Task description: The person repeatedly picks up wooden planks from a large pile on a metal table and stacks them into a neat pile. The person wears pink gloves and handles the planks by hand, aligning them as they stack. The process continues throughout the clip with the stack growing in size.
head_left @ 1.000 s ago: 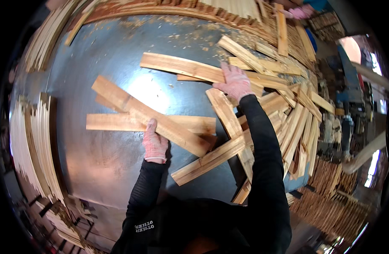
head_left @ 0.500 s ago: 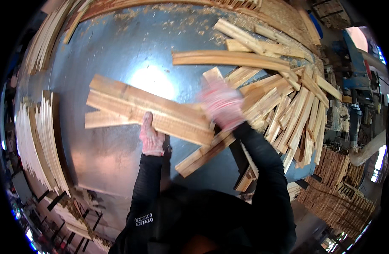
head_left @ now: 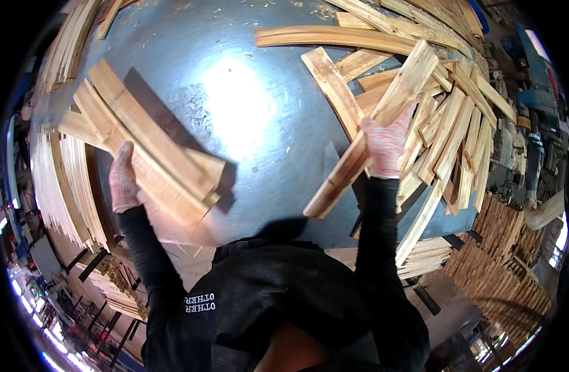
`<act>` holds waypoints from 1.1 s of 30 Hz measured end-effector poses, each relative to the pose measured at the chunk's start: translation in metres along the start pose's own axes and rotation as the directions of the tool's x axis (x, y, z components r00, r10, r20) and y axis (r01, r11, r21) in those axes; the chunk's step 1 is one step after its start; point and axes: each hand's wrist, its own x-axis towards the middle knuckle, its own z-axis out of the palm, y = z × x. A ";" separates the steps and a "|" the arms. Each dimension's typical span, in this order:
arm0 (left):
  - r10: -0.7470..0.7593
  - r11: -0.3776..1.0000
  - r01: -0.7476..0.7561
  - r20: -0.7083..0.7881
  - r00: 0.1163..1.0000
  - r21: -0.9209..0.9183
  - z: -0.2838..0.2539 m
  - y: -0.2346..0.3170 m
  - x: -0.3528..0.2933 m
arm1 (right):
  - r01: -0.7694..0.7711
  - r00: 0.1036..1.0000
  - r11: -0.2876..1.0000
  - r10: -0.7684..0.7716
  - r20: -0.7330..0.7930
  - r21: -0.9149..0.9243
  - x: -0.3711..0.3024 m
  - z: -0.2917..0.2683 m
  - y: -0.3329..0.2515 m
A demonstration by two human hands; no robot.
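My left hand (head_left: 123, 180), in a pale pink-and-white knit glove, grips a small bundle of wooden boards (head_left: 154, 133) at their near side, thumb on top. They slant from upper left to lower right and cast a dark shadow on the metal table (head_left: 173, 43), so they seem lifted. On the right, my gloved right hand (head_left: 385, 146) is closed around a light board (head_left: 408, 80) that slants up over the loose pile. A darker board length (head_left: 340, 177) runs down-left from this hand; whether it is the same piece I cannot tell. The fingers' undersides are hidden.
Loose boards (head_left: 449, 136) lie fanned and crossed at the table's right. Neat stacks of thin strips (head_left: 64, 186) stand along the left edge. Larger timber stacks (head_left: 498, 266) and a grey hose (head_left: 545, 211) are beyond the right edge.
My left hand has carried its boards leftward and turned them more steeply. My right hand, blurred before, has moved right and now grips a board at the pile. The view has shifted.
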 end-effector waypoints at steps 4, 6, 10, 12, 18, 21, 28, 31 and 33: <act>0.165 0.656 -0.123 0.018 0.986 0.745 -0.031 0.013 -0.030 | -0.387 0.886 0.475 -0.047 0.462 0.790 0.009 0.005 -0.008; 0.069 0.715 -0.039 -0.015 0.997 0.698 0.004 0.000 -0.057 | -0.630 0.776 -0.087 -0.103 0.622 0.772 -0.007 0.037 -0.026; 0.122 0.172 -0.067 0.046 0.991 0.983 0.058 -0.073 -0.063 | -0.740 0.664 -0.377 -0.284 0.691 0.556 -0.048 0.094 -0.062; 0.027 0.121 0.027 -0.031 0.999 0.992 0.111 -0.081 -0.080 | -0.745 0.665 -0.346 -0.324 0.673 0.570 -0.063 0.124 -0.050; -0.079 0.115 0.120 -0.112 0.991 0.986 0.102 -0.077 -0.072 | -0.833 0.554 -0.232 -0.316 0.771 0.503 -0.063 0.149 -0.047; 0.031 0.064 0.119 -0.122 0.992 0.991 0.091 -0.080 -0.074 | -0.807 0.590 -0.070 -0.102 0.801 0.586 -0.060 0.147 -0.064; 0.053 0.093 0.132 -0.137 0.989 0.987 0.094 -0.081 -0.081 | -0.808 0.542 -0.405 -0.229 0.809 0.427 -0.078 0.163 -0.051; 0.098 0.582 -0.100 0.052 0.994 0.807 0.018 -0.095 -0.054 | -0.860 0.474 -0.390 -0.370 0.799 0.330 -0.101 0.156 -0.042; 0.052 0.651 -0.005 -0.037 0.998 0.759 0.006 -0.076 -0.068 | -0.904 0.338 -0.326 -0.148 0.929 0.277 -0.131 0.139 -0.032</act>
